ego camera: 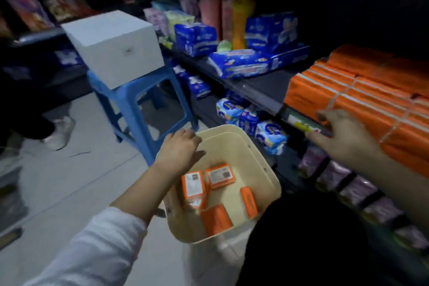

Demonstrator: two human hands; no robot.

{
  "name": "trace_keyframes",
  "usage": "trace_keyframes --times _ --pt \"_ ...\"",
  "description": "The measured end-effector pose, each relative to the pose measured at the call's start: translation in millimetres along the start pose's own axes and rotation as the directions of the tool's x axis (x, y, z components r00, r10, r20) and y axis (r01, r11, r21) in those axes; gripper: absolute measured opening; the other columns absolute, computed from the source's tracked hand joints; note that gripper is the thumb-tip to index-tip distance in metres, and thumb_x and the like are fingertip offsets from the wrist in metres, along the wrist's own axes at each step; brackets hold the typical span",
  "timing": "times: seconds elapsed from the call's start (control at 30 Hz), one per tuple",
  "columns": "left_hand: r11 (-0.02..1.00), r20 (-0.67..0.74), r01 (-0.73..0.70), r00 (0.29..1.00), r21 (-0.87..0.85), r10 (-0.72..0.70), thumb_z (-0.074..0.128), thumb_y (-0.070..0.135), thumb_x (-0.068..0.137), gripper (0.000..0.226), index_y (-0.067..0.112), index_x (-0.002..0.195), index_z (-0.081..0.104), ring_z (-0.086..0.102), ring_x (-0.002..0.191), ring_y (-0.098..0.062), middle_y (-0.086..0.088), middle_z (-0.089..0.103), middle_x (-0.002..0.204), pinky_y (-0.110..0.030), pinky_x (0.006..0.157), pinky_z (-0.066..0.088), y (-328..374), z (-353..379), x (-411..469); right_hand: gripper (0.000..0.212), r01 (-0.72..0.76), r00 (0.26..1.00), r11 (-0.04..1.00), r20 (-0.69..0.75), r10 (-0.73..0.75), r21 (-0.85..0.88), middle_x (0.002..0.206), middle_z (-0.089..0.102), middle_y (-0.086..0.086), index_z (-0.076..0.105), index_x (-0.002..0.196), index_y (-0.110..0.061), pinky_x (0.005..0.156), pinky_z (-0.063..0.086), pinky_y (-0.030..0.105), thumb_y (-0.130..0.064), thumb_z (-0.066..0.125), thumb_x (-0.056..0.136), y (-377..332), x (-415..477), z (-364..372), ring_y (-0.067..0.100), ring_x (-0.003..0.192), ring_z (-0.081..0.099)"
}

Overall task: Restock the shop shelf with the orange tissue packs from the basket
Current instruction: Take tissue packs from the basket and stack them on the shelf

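A cream basket (267, 169) stands low in the middle, with several orange tissue packs (219, 175) lying loose on its bottom. My left hand (178, 148) hovers over the basket's far left rim with its fingers loosely curled; I see nothing in it. On the right, the shelf (260, 90) carries a big stack of orange tissue packs (362, 90). My right hand (343, 137) reaches to the front edge of that stack with fingers spread and holds nothing.
A blue plastic stool (139, 104) with a white box (113, 46) on it stands left of the shelf. Blue packs (243, 62) and bottles (241, 11) fill the shelf further back, and purple packs (348, 183) the lower one. Another person's shoe (60, 130) is on the floor at left.
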State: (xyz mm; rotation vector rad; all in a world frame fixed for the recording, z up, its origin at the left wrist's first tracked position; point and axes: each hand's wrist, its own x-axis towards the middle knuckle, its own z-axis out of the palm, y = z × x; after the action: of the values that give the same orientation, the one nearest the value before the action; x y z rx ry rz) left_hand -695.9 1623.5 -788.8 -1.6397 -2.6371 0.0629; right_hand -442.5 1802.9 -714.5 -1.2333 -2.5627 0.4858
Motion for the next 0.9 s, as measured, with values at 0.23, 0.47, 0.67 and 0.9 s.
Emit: trace_keyframes --times 0.23,0.47,0.67,0.9 --pt "0.992 0.188 0.086 0.980 -0.089 -0.068 0.046 0.047 0.094 0.046 0.026 0.135 0.048 0.044 0.125 -0.021 0.000 0.049 0.136 -0.037 0.100 0.038 -25 72 -26 0.047 -0.014 0.990 0.992 0.143 -0.004 0.126 0.119 0.055 0.014 0.055 0.126 -0.006 0.081 0.032 0.026 -0.021 0.066 0.083 -42 5 78 0.029 0.108 0.051" --pt "0.993 0.371 0.052 0.929 -0.106 -0.009 0.053 0.042 0.090 0.048 0.020 0.132 0.047 0.043 0.121 -0.026 -0.006 0.049 0.130 -0.035 0.095 0.041 -6 141 14 0.055 -0.013 0.981 0.997 0.196 -0.002 0.076 0.125 0.052 0.015 0.050 0.132 -0.009 0.097 0.036 0.034 -0.023 0.067 0.082 -15 30 131 0.030 0.119 0.047" --pt "0.960 0.470 -0.067 0.861 -0.273 0.194 0.056 0.035 0.091 0.046 0.013 0.131 0.049 0.049 0.122 -0.027 -0.011 0.051 0.135 -0.029 0.099 0.042 51 200 49 0.053 -0.065 0.971 0.997 0.234 0.055 0.034 0.127 0.050 0.012 0.047 0.133 -0.010 0.094 0.037 0.033 -0.025 0.063 0.085 21 51 161 0.026 0.118 0.045" --pt "0.912 0.443 -0.150 0.836 -0.382 0.323 0.047 0.008 0.085 0.063 0.026 0.140 0.021 0.043 0.119 -0.037 -0.010 0.029 0.144 -0.047 0.088 0.046 112 272 71 0.056 -0.208 0.891 0.974 0.394 0.225 -0.086 0.134 0.045 0.010 0.038 0.140 -0.013 0.097 0.040 0.034 -0.032 0.056 0.090 57 61 186 0.024 0.120 0.045"
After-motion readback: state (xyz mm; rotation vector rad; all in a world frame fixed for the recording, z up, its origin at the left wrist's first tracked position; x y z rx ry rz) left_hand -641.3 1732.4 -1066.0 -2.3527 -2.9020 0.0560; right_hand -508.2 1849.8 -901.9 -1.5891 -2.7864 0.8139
